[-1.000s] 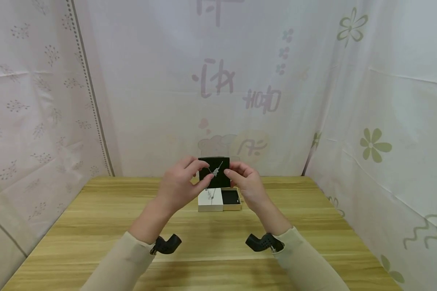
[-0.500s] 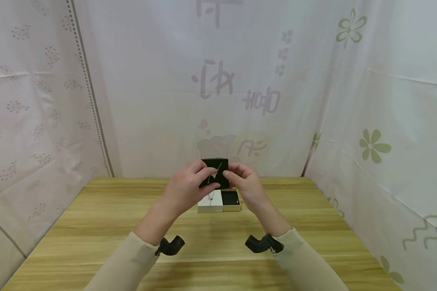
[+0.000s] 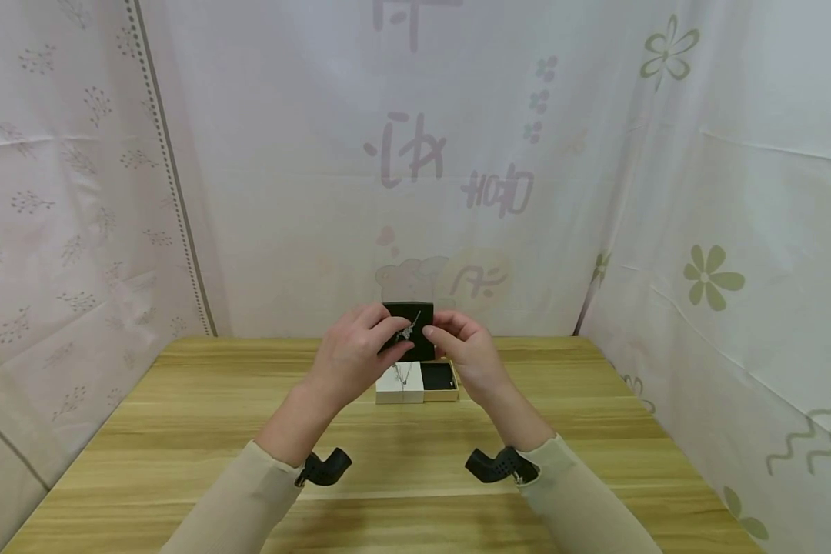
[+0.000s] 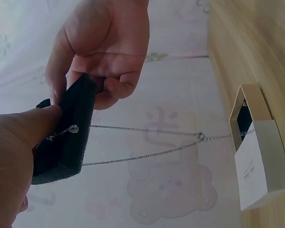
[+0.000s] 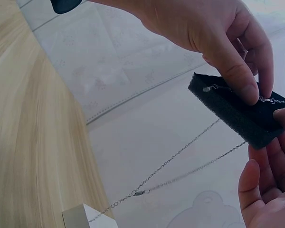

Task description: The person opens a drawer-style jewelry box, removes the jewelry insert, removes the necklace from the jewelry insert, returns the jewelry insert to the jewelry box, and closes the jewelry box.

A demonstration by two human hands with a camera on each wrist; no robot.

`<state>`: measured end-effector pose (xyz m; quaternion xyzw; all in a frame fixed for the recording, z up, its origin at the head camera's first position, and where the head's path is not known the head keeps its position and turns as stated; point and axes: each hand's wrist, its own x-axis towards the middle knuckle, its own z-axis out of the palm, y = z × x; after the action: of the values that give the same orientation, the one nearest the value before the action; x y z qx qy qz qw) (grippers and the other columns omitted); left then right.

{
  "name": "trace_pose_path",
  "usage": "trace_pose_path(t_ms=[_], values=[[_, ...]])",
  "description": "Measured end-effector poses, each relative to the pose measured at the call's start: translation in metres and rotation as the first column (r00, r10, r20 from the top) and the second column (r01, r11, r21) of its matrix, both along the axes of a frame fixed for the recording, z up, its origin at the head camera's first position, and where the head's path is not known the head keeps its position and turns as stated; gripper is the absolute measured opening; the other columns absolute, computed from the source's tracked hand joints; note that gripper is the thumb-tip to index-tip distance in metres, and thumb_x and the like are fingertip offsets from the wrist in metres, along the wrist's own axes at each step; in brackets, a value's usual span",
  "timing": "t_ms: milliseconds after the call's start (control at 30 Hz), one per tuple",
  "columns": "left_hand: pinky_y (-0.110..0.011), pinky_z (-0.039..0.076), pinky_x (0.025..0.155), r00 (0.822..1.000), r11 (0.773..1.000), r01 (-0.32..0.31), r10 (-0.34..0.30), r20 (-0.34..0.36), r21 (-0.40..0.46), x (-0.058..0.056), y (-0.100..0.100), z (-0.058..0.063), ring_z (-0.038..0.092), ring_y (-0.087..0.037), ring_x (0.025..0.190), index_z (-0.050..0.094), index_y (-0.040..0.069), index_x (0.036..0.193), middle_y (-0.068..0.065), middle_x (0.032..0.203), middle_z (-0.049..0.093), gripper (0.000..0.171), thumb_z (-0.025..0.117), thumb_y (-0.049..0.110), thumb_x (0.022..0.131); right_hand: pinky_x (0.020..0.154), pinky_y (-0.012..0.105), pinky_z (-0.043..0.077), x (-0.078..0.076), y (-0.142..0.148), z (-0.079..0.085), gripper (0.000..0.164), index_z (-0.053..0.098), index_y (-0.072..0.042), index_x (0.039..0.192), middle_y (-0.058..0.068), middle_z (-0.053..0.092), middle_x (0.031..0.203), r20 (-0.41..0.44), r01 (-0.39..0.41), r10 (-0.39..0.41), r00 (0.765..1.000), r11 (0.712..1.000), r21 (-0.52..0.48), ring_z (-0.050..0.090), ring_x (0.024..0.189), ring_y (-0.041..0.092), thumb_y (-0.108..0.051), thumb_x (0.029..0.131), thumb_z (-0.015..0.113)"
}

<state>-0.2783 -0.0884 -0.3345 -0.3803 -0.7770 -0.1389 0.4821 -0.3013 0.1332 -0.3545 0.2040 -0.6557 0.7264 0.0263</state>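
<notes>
Pad [image 3: 424, 349] upright, above far-centre box [image 3: 396, 392]; right hand [image 3: 472, 348] pinches its right edge. Pendant [image 3: 406, 332] slants up-right across pad, left hand [image 3: 352, 346] nearer, fingertips at it; can't tell if pinching.

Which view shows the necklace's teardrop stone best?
Left wrist: the teardrop stone shows uncovered, its outline clear against the dark foam pad. Right wrist shows it less distinctly; head leaves it too small to tell.
</notes>
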Motion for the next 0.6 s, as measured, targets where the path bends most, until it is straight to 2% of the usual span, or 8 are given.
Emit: trace_pose_path(t_ms=[600], values=[[-0.035, 0.063, 0.071, 1.000, 1.000, -0.001, 0.001, 0.011, -0.007, 0.0012, 0.0026, 0.0005, 0.069, -0.023, 0.079, 0.081, 0.010, 0.103, -0.004, 0.093, 0.068, 0.023, 0.096, 0.011, 0.086, 0.076, 0.024, 0.058, 0.0000, 0.0006, -0.0029, 0.013, 0.074, -0.013, 0.115, -0.008, 0.074, 0.099, -0.005, -0.018, 0.018, 1.000, 1.000, -0.004, 0.064, 0.084, 0.011, -0.004, 0.107, 0.067]])
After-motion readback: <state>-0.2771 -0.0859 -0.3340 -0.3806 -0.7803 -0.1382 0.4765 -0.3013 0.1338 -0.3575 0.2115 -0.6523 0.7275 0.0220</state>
